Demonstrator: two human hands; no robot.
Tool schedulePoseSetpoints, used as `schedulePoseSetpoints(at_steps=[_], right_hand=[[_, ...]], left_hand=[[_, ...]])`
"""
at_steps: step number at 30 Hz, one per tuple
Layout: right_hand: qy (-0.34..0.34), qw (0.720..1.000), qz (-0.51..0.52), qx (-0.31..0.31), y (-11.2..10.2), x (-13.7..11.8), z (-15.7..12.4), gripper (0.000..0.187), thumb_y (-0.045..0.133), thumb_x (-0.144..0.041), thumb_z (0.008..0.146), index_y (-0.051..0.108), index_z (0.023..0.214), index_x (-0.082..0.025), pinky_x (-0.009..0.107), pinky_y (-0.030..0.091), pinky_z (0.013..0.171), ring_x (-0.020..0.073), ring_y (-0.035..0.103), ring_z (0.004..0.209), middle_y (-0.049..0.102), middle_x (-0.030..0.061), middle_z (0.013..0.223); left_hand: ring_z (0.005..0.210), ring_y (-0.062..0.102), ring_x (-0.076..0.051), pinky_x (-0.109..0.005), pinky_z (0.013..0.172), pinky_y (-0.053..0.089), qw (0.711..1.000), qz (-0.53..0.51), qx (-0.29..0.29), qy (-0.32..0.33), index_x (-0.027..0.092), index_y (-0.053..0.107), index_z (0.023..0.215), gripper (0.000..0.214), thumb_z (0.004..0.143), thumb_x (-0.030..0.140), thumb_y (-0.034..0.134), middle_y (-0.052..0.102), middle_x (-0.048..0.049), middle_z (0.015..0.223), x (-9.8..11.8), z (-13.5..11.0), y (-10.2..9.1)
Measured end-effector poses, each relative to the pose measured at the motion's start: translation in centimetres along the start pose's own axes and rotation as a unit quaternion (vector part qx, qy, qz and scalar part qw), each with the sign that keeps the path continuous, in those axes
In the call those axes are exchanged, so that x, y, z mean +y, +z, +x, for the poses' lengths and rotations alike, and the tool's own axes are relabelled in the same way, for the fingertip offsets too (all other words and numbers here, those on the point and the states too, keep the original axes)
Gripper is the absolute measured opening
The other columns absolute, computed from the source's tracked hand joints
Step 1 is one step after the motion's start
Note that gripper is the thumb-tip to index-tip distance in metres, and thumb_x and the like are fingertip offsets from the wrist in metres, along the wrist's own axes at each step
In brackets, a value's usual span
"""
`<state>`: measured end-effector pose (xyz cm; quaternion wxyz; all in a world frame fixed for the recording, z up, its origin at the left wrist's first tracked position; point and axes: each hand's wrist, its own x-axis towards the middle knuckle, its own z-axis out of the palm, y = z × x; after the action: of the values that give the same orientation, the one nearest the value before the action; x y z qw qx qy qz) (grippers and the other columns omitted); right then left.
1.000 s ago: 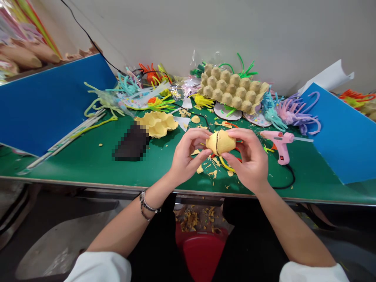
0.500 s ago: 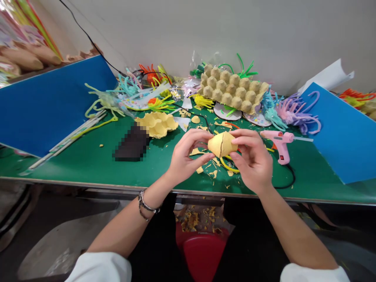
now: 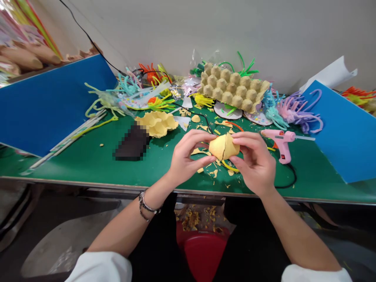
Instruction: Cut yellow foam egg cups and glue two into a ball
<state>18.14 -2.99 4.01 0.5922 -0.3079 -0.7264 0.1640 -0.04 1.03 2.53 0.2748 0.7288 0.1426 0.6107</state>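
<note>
Two yellow egg-carton cups [image 3: 224, 147] meet rim to rim between my hands, with a dark uneven seam where they join. My left hand [image 3: 190, 154] pinches the left cup between thumb and fingers. On the other side, my right hand [image 3: 256, 158] grips the right cup the same way. Under the hands lie torn yellow carton scraps [image 3: 215, 173] and a yellow pipe cleaner [image 3: 230, 166]. A pink hot glue gun [image 3: 281, 144] with a clear stick in its back stands just right of my right hand.
A yellow carton piece [image 3: 157, 123] sits left, beside a blurred-out dark object [image 3: 132, 145]. Behind are a grey-brown egg tray [image 3: 232, 87] and bundles of coloured pipe cleaners [image 3: 296, 109]. Blue boards [image 3: 55, 103] flank the green table [image 3: 96, 168]; a black cord [image 3: 290, 182] runs from the glue gun.
Both hands and the joined cups have shifted very slightly right in the view. The seam looks a little more tilted. Both hands keep their hold.
</note>
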Motion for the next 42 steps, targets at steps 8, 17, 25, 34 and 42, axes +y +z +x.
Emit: schedulePoseSetpoints(at_steps=[8,17,25,34,42], right_hand=[[-0.006,1.000,0.014,-0.003,-0.19,0.11,-0.08,0.039,0.068,-0.014,0.081,0.064,0.114,-0.034,0.039,0.050,0.095,0.0186,0.058,0.109,0.062,0.0018,0.112],[-0.008,1.000,0.012,0.015,0.07,0.30,-0.22,0.033,0.068,-0.017,0.082,0.065,0.112,-0.032,0.039,0.052,0.093,0.0189,0.059,0.108,0.063,0.0025,0.110],[-0.024,0.999,-0.024,0.031,0.15,0.14,-0.38,0.030,0.067,-0.019,0.083,0.065,0.110,-0.030,0.042,0.054,0.092,0.0208,0.061,0.106,0.064,0.0043,0.109],[-0.019,0.999,-0.021,0.016,-0.02,-0.07,-0.21,0.031,0.066,-0.016,0.083,0.065,0.111,-0.030,0.040,0.052,0.093,0.0199,0.060,0.108,0.064,0.0035,0.110],[-0.012,0.999,-0.036,0.014,-0.08,0.12,-0.38,0.029,0.066,-0.019,0.083,0.064,0.110,-0.029,0.042,0.054,0.092,0.0212,0.061,0.109,0.064,0.0045,0.111]], left_hand=[[0.093,0.062,-0.014,-0.024,0.073,0.058,0.998,0.048,0.002,0.037,0.026,0.065,0.119,0.041,0.079,0.032,0.073,0.064,-0.0041,0.101,0.25,-0.01,-0.15],[0.095,0.064,-0.015,-0.026,0.074,0.059,0.999,0.046,-0.002,0.027,0.024,0.065,0.117,0.038,0.079,0.031,0.073,0.065,-0.0054,0.103,0.02,-0.01,-0.09],[0.094,0.064,-0.015,-0.026,0.074,0.059,0.999,0.033,-0.004,0.026,0.023,0.065,0.114,0.038,0.078,0.032,0.074,0.066,-0.0062,0.101,0.02,0.09,-0.05],[0.091,0.064,-0.015,-0.026,0.073,0.059,1.000,0.026,-0.014,0.001,0.022,0.066,0.110,0.037,0.077,0.037,0.074,0.065,-0.0054,0.099,0.00,0.11,-0.23],[0.093,0.063,-0.014,-0.025,0.076,0.057,0.999,0.042,-0.027,0.022,0.022,0.066,0.110,0.036,0.077,0.033,0.075,0.066,-0.0057,0.099,-0.01,0.35,-0.43]])
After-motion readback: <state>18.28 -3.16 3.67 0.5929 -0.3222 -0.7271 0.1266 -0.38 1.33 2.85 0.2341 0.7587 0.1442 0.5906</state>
